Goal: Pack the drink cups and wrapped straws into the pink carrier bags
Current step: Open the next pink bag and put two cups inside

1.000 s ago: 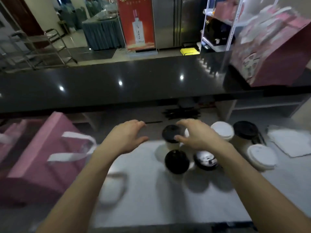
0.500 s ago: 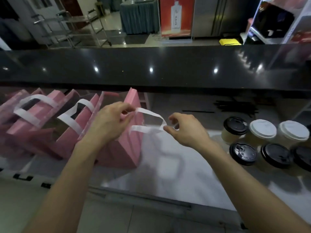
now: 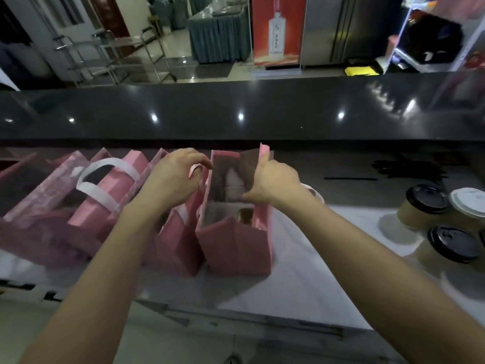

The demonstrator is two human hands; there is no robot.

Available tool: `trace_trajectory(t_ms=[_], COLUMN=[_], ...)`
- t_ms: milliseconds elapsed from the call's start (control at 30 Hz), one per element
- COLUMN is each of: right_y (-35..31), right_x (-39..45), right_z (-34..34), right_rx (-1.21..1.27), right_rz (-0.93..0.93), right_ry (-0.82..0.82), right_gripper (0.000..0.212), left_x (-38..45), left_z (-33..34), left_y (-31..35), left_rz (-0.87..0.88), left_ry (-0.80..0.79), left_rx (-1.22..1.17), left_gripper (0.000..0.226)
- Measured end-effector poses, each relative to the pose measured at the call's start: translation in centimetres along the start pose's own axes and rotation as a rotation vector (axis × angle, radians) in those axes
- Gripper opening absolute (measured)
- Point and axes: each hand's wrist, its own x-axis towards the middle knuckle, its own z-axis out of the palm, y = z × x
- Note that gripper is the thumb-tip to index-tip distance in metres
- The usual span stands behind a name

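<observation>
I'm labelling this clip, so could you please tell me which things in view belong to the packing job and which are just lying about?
Belongs to the job:
- open pink bag, held by left hand and right hand
- spare pink bags
- lidded cups
- dark straws

Just lying about:
- red poster stand
- metal trolley
- black counter

White worktop (image 3: 301,279): pink carrier bags (image 3: 233,248) left and centre, lidded cups (image 3: 422,206) right, black straws (image 3: 409,169) behind.
</observation>
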Motion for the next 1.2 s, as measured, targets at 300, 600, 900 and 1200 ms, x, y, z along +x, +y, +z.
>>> trace_trajectory(t_ms=[300,600,900,1200], right_y=[2.9,8.9,16.1,34.9], right_x=[1.6,2.8,1.1,0.9], right_z=[-3.4,-5.6,-7.0,-5.4], right_rx=[-0.114,-0.036,0.154,-0.043], right_rz=[0.05,0.061,0.1,0.306], right_ry=[0.007,0.022,0.136,-0.127], right_gripper=[0.018,0.016,0.064,0.069], left_x=[5.5,8.8,9.8,11.1], left_z=[0.7,5.2,9.7,13.9], left_y=[-2.8,-0.3,7.2,14.8], left_rz=[0.238,0.277,0.195,0.074], left_ry=[-0.309,-0.38,-0.495,-0.363], left_rx=[-0.042,0.134,-0.01,-0.167], left_gripper=[0.021,0.048,0.05,0.04])
